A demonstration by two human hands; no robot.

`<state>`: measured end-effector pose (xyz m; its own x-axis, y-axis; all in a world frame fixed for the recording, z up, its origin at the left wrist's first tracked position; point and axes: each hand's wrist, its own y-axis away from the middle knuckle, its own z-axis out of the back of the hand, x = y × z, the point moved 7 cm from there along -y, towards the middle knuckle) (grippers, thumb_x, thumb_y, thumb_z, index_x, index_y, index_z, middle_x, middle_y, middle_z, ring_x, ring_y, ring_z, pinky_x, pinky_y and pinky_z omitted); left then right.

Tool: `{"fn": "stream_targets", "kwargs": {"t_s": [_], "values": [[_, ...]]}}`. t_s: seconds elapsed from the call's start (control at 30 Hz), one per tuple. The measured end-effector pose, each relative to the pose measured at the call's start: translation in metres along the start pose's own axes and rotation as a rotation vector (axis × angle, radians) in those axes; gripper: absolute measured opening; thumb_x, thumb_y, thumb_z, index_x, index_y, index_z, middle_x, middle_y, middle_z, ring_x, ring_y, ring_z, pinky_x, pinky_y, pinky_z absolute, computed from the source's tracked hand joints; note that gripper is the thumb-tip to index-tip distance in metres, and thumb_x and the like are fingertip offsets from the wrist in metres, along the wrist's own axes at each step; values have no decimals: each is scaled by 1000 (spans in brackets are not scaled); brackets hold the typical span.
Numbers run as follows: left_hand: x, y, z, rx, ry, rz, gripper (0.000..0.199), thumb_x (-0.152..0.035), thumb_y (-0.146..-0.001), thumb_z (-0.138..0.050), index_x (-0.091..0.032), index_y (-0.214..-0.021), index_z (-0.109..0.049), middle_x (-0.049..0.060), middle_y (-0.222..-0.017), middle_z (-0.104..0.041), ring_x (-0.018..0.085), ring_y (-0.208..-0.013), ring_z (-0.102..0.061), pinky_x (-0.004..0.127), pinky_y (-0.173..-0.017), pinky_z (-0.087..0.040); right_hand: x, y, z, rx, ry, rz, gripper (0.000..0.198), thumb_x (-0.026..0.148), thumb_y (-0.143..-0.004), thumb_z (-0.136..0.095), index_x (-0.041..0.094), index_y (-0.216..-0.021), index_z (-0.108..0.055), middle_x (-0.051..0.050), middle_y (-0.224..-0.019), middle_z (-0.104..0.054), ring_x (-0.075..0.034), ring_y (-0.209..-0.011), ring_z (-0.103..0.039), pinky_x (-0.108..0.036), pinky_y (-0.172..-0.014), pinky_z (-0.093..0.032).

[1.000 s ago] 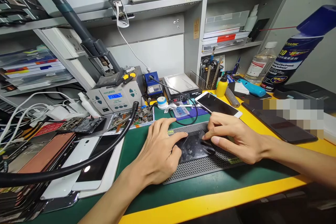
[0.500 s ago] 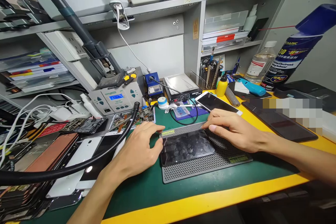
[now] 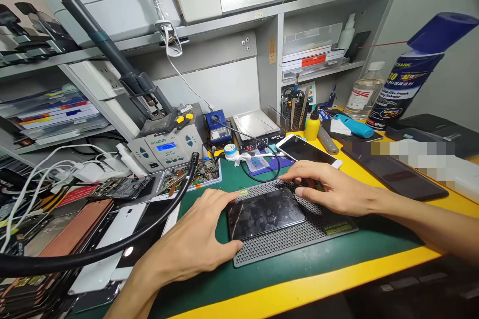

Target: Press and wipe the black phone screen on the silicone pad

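A black smartphone (image 3: 266,213) lies screen up, with a smudged surface, on a grey perforated mat (image 3: 277,245). My left hand (image 3: 194,232) is at the phone's left end, thumb and forefinger spread wide. Its forefinger reaches the upper left corner and its thumb sits by the lower left corner. Over the mat's upper right part, my right hand (image 3: 333,187) hovers or rests with its fingers stretched toward the phone's far edge. The right thumb points at the phone's right end; whether it touches is hard to see. Neither hand lifts the phone.
On the left are stacked phone parts and a black hose (image 3: 112,249). Behind stand a hot air station (image 3: 164,147), a hot plate (image 3: 258,127) and a white phone (image 3: 309,149). To the right are a dark phone (image 3: 396,172), a yellow bottle (image 3: 312,125) and a spray can (image 3: 407,84).
My left thumb has moved down and away from the forefinger, widening the span at the phone's left end. My right fingers have shifted slightly left along the mat's far edge. The view has tilted slightly.
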<state>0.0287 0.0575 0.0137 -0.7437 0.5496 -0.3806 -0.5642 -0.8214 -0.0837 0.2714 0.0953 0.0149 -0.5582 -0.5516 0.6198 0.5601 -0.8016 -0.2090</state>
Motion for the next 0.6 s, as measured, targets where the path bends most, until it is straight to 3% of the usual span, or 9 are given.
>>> {"fn": "stream_targets", "kwargs": {"t_s": [0.27,0.43,0.6], "values": [[-2,-3,-13,19,31,16,71,-24,-75,-69,-27,-142,-44,9,-129,-54,29,-125,-53,48,-108,-50,-5,-1,-3,26,-89,-115,39,35,-94,-57,14,-123,-69,-11,-105,-70,-22,-89,-62,-35,-78,-51],[-12,0,-12,-98,-71,-96,79,-20,-77,-64,-24,-148,-32,12,-133,-48,30,-126,-48,51,-110,-46,-8,-3,-8,56,-267,-179,46,47,-93,-62,14,-124,-70,-8,-97,-70,-19,-83,-60,-31,-72,-48],[-21,2,-12,-219,-164,-200,83,-16,-79,-61,-21,-154,-26,15,-135,-45,29,-125,-49,46,-105,-50,-20,-6,-18,159,-521,-267,50,52,-82,-76,15,-116,-75,-1,-79,-65,-11,-62,-51,-23,-56,-43]]}}
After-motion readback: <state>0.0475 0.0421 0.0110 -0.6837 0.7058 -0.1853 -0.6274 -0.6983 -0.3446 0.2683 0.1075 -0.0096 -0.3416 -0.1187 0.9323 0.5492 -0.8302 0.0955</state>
